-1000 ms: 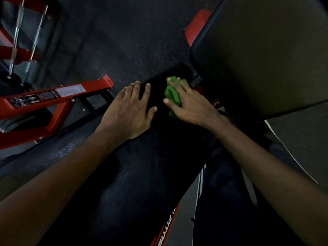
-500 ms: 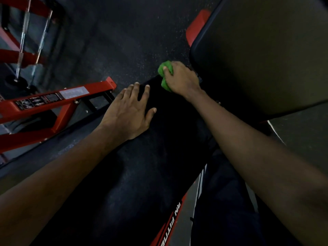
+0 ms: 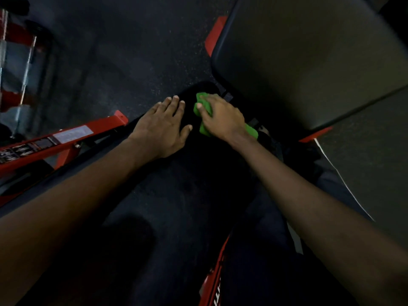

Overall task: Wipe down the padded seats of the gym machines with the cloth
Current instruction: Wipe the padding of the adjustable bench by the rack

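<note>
A long black padded seat [image 3: 176, 206] runs from the bottom of the view up to the centre. My right hand [image 3: 223, 117] presses a bunched green cloth [image 3: 203, 109] onto the far end of the seat, with cloth showing on both sides of the hand. My left hand [image 3: 163, 127] lies flat on the pad just left of the cloth, fingers spread and holding nothing. A second large dark pad [image 3: 309, 58], tilted, stands right behind the seat's far end.
A red machine frame [image 3: 66, 138] with label stickers lies to the left, with chrome rods [image 3: 26, 69] and more red frame at the far left. Dark speckled rubber floor [image 3: 132, 51] lies beyond the seat. My dark trouser leg [image 3: 276, 250] is at the lower right.
My right hand has drawn the cloth back from the seat's far edge toward me. The left hand has stayed flat on the pad.
</note>
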`<state>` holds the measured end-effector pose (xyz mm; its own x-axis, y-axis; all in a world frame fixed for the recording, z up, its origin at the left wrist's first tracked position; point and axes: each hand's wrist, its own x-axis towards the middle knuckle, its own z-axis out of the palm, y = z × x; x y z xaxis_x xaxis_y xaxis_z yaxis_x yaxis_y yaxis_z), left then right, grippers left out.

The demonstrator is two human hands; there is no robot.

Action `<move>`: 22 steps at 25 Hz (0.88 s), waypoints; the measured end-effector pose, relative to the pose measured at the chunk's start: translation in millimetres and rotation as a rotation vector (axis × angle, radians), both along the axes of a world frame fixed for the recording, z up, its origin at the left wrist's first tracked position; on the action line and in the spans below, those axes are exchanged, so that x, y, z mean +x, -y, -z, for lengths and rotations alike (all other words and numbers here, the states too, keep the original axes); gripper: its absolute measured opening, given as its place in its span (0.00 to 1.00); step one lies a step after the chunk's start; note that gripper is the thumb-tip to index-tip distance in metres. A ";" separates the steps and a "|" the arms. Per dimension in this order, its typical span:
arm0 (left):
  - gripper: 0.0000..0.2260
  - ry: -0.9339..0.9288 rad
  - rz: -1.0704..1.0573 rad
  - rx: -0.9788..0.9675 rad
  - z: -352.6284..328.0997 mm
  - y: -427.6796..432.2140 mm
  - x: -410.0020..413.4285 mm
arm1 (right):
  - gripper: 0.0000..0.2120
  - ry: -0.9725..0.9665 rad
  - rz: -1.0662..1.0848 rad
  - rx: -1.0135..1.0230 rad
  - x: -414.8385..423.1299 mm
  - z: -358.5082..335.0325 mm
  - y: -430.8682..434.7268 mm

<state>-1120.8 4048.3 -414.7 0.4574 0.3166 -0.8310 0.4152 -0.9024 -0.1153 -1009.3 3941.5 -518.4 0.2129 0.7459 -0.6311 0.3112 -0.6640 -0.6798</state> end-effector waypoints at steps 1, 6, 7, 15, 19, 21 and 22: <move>0.32 0.004 0.012 -0.012 0.5 0.0 -0.7 | 0.25 -0.022 -0.038 0.024 2.4 0.7 -1.4; 0.31 -0.020 0.071 -0.019 1.7 0.9 0.7 | 0.25 -0.005 -0.054 0.039 -8.6 -34.7 87.7; 0.31 -0.021 0.070 -0.021 1.9 0.4 0.9 | 0.25 -0.014 -0.041 0.044 -12.9 -43.3 104.5; 0.31 -0.034 0.058 -0.022 0.9 0.1 1.1 | 0.23 0.023 0.072 -0.185 2.9 -0.5 88.7; 0.32 -0.032 0.064 -0.016 2.3 -1.6 0.9 | 0.21 0.008 0.267 -0.303 -5.4 -14.7 121.7; 0.32 -0.022 0.066 -0.011 2.4 -0.9 0.1 | 0.21 0.039 0.221 -0.275 -4.3 -18.5 112.9; 0.31 -0.015 0.065 -0.009 2.2 0.1 0.0 | 0.21 0.048 0.185 -0.232 -1.5 -18.0 99.2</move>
<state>-1120.8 4048.1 -416.8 0.4643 0.2790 -0.8406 0.3538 -0.9285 -0.1128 -1010.8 3842.2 -500.4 0.3651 0.5284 -0.7665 0.1984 -0.8486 -0.4905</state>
